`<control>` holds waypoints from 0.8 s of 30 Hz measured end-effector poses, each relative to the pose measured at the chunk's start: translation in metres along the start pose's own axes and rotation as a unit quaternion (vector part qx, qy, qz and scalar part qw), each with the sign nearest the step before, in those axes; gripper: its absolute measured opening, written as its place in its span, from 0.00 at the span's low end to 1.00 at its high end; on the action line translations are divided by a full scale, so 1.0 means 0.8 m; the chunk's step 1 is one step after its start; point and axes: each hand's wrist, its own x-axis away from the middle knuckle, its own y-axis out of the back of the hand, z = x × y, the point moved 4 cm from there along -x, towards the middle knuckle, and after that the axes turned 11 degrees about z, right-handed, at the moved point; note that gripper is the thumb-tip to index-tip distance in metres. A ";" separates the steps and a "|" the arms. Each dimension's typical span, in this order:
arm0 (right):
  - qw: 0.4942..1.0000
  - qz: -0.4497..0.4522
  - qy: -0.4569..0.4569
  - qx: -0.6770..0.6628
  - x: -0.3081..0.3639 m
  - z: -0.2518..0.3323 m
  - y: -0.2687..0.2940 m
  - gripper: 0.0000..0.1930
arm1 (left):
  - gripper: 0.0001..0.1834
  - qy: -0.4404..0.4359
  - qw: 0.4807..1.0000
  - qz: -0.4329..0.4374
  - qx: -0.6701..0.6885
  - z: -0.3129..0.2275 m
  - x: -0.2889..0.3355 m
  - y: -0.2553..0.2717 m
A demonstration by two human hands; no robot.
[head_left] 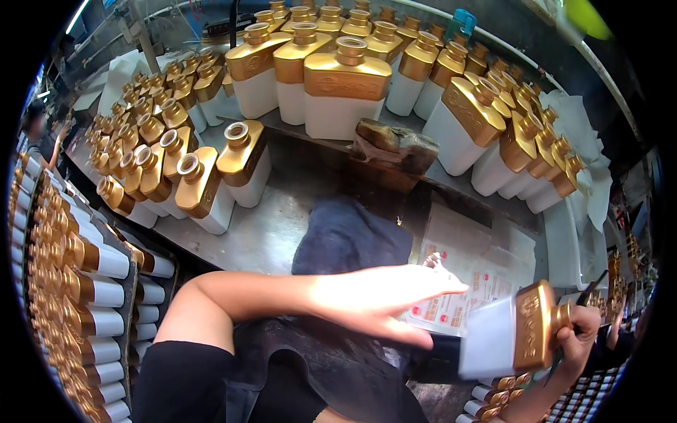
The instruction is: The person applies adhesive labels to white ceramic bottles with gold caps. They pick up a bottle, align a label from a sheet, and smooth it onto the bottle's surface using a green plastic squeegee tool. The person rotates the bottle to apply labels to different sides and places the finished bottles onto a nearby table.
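My workbench, crowded on every side

In front of me a grey metal bench (254,240) carries rows of white and gold bottles (345,88) along its far edge and both ends, with a dark cloth (352,236) near its front edge. Racks of the same bottles (77,296) stand at my left. Another person (39,134) works beyond the far left corner, under a bright strip light (77,15).
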 end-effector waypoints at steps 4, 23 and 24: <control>0.989 0.003 0.036 -0.142 -0.075 -0.019 -0.087 0.26 | 0.51 0.037 0.962 -0.072 0.261 -0.014 0.003 -0.008; 0.961 -0.082 -0.259 -0.050 -0.037 -0.114 -0.183 0.13 | 0.29 0.218 0.861 -0.395 0.234 0.079 0.097 0.081; 0.946 -0.107 -0.307 -0.009 -0.015 -0.129 -0.163 0.12 | 0.29 0.223 0.861 -0.390 0.239 0.079 0.091 0.082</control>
